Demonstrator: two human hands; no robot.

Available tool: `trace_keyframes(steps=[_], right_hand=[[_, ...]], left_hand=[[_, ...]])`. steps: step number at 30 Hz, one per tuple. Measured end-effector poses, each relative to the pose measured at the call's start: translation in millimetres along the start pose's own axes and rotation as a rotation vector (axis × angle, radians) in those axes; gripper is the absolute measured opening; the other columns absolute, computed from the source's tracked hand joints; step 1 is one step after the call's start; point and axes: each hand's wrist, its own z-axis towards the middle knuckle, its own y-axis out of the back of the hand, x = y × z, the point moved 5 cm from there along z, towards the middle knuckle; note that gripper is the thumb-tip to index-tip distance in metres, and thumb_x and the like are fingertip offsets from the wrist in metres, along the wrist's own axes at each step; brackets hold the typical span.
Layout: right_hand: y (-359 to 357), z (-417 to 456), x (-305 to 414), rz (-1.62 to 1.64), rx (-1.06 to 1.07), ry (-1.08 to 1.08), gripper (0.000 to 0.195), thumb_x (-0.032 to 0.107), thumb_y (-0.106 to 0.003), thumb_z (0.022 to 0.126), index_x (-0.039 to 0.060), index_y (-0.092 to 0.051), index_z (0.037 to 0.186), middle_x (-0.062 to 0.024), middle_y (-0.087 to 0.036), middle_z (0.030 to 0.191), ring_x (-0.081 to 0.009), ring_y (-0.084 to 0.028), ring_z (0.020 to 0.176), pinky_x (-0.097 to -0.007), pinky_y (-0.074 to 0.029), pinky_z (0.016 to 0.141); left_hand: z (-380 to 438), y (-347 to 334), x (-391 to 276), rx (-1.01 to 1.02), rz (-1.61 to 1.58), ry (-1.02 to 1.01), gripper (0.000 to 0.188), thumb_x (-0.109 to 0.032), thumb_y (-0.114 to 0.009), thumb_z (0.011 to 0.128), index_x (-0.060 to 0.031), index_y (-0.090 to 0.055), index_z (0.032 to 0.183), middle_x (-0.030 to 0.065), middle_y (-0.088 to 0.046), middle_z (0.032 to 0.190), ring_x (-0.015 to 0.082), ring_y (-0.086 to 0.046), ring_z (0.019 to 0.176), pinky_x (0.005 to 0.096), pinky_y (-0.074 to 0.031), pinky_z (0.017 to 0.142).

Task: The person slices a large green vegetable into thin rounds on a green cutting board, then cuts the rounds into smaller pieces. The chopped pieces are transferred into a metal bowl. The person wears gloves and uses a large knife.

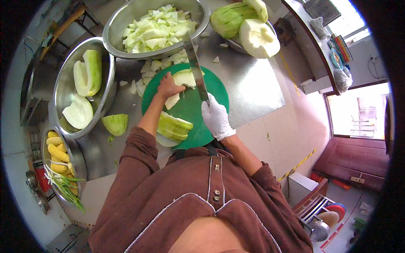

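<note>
My right hand (217,118), in a white glove, grips the handle of a long kitchen knife (196,71). The blade points away from me, above the green round cutting board (210,82). A pale, green-skinned gourd piece (185,77) lies on the board, between the spread fingers and thumb of my bare left hand (169,87). A smaller pale gourd slice (172,101) rests just below that hand. Nearer to me, a stack of green-skinned gourd slices (174,126) sits at the board's near left edge.
A metal basin (110,38) of chopped gourd stands beyond the board. Left are a basin (109,104) with gourd pieces, a gourd chunk (115,124), and a bowl of corn (58,155) with green onions (65,185). Large gourds (259,38) fill a bowl at far right. Scraps (139,87) litter the steel table (253,85).
</note>
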Motion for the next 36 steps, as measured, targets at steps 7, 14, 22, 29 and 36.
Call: trace_keyframes(steps=[7, 14, 22, 29, 36], right_hand=[[-69.3, -4.3, -107.9, -0.456, 0.429, -0.255, 0.021, 0.014, -0.051, 0.090, -0.0008, -0.064, 0.099, -0.0290, -0.067, 0.083, -0.0458, -0.067, 0.079, -0.0530, -0.054, 0.072], [-43.1, -1.3, -55.6, -0.300, 0.338, -0.242, 0.022, 0.016, -0.052, 0.091, 0.0003, -0.062, 0.103, -0.0278, -0.067, 0.081, -0.0463, -0.066, 0.077, -0.0525, -0.053, 0.070], [-43.9, 18.3, -56.9, -0.452, 0.497, -0.070, 0.022, 0.016, -0.053, 0.092, 0.0020, -0.063, 0.105, -0.0247, -0.068, 0.080, -0.0449, -0.066, 0.076, -0.0507, -0.054, 0.069], [-38.0, 36.4, -57.7, -0.458, 0.584, -0.004, 0.024, 0.021, -0.053, 0.090, -0.0002, -0.063, 0.092, -0.0276, -0.066, 0.082, -0.0457, -0.065, 0.080, -0.0521, -0.052, 0.075], [-4.6, 39.4, 5.9, -0.056, 0.451, 0.202, 0.026, 0.023, -0.054, 0.093, 0.0042, -0.067, 0.105, -0.0235, -0.069, 0.089, -0.0427, -0.067, 0.082, -0.0470, -0.055, 0.074]], left_hand=[[-30.7, 0.4, -10.0, 0.009, 0.054, 0.174, 0.087, -0.046, -0.078, 0.070, 0.0034, -0.040, 0.131, 0.0246, -0.047, 0.136, 0.0419, -0.046, 0.126, 0.0528, -0.043, 0.101], [-30.4, 0.2, 6.0, 0.020, 0.007, 0.145, 0.100, -0.054, -0.079, 0.071, 0.0051, -0.035, 0.138, 0.0248, -0.043, 0.141, 0.0420, -0.043, 0.130, 0.0513, -0.042, 0.104], [-55.0, -11.1, 40.2, 0.123, -0.145, 0.123, 0.107, -0.066, -0.071, 0.072, 0.0133, -0.035, 0.135, 0.0334, -0.045, 0.138, 0.0427, -0.049, 0.127, 0.0441, -0.042, 0.105], [-61.8, -4.9, 45.8, 0.081, -0.113, 0.131, 0.106, -0.069, -0.069, 0.074, 0.0117, -0.036, 0.136, 0.0302, -0.049, 0.135, 0.0433, -0.051, 0.125, 0.0479, -0.044, 0.102], [-100.2, 5.8, 59.1, -0.064, 0.108, 0.094, 0.064, -0.065, -0.063, 0.080, -0.0054, -0.072, 0.102, 0.0107, -0.074, 0.095, 0.0308, -0.067, 0.099, 0.0459, -0.048, 0.086]])
